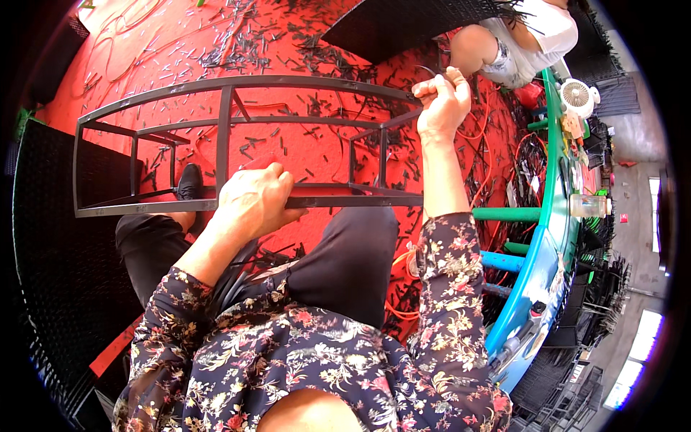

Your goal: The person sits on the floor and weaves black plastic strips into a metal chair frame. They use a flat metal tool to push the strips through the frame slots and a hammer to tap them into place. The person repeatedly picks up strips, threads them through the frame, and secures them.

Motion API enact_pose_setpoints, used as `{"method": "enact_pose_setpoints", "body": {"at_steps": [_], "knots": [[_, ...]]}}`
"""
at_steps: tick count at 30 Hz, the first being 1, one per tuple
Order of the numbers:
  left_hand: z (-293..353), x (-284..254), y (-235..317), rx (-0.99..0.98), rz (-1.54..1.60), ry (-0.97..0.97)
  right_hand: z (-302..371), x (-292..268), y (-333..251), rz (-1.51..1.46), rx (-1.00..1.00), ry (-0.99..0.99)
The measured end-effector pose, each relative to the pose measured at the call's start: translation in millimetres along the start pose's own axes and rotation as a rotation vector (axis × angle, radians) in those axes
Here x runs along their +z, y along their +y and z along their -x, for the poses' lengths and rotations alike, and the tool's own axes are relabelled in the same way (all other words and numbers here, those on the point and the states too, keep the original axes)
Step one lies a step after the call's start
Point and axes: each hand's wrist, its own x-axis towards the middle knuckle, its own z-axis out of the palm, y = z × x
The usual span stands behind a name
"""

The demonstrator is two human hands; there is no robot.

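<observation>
A black box-shaped metal frame (224, 137) with several bars lies across in front of me, above my knees. My left hand (255, 199) is closed round its near long bar, fingers curled over the top. At the frame's far right corner is my right hand (444, 104), raised with its fingers pinched together. A thin dark strip (426, 70) sticks out from those fingertips; its other end is hidden by the hand. The frame's right end is partly hidden behind my right wrist.
Dark scraps (317, 54) litter the red floor (137, 65). Black woven panels (50, 237) stand at left, and another (403, 29) is at the top beside a seated person (533, 39). On the right runs a green and blue table (533, 288) bearing a fan (577, 97) and a jar (589, 206).
</observation>
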Motion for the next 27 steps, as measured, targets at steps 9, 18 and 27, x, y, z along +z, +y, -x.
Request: {"method": "enact_pose_setpoints", "body": {"at_steps": [9,18,27], "knots": [[37.3,31.1,-9.4,0.372,0.255,0.259,66.7,-16.0,-7.6,-0.319,-0.015,0.122],[-103.8,-28.0,-31.8,0.098,-0.163,0.152,84.2,-2.2,-3.5,-0.253,-0.109,0.162],[-118.6,-11.6,-37.0,-0.135,-0.138,0.087,152.7,16.9,-40.8,-0.161,0.119,0.195]]}}
